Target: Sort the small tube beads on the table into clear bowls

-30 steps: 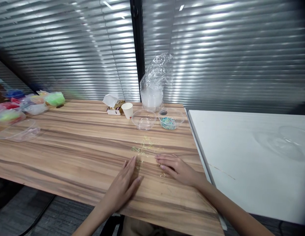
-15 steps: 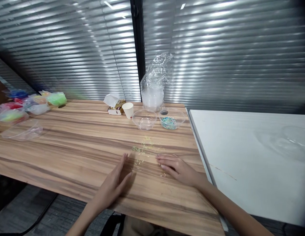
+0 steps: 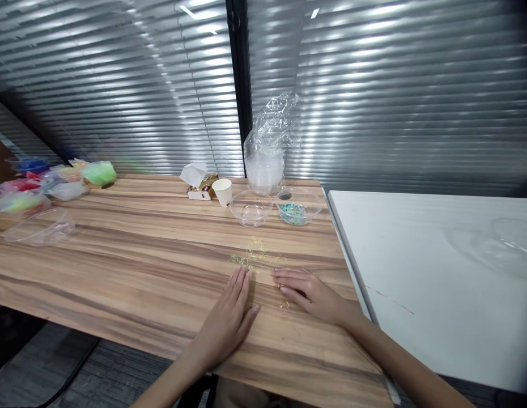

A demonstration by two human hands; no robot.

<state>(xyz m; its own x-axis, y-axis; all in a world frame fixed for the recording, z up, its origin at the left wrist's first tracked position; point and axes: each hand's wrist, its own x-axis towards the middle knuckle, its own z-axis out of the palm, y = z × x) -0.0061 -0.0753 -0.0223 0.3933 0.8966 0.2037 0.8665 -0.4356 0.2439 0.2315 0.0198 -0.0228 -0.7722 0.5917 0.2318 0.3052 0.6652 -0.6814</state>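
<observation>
Small yellow and green bits (image 3: 255,249) lie scattered on the wooden table (image 3: 131,255). My left hand (image 3: 229,317) rests flat on the wood just below them, palm down, with its thumb apart from the fingers; its fingertips reach the lower bits. To the right, my right hand (image 3: 308,292) lies palm down with fingers extended, and a few orange bits (image 3: 284,305) are beside its thumb. Whatever is under either palm is hidden. Beyond the bits stand a clear bowl (image 3: 251,209) and another clear bowl with blue-green bits (image 3: 294,213).
A paper cup (image 3: 222,192), a tissue pack (image 3: 200,184) and bagged clear containers (image 3: 266,170) stand along the back. Colourful bags (image 3: 97,173) and a clear lid (image 3: 40,228) are at the left. A white table (image 3: 420,255) adjoins on the right.
My left hand has moved right and turned palm down onto the table, covering where some lower bits lay. My right hand has hardly moved.
</observation>
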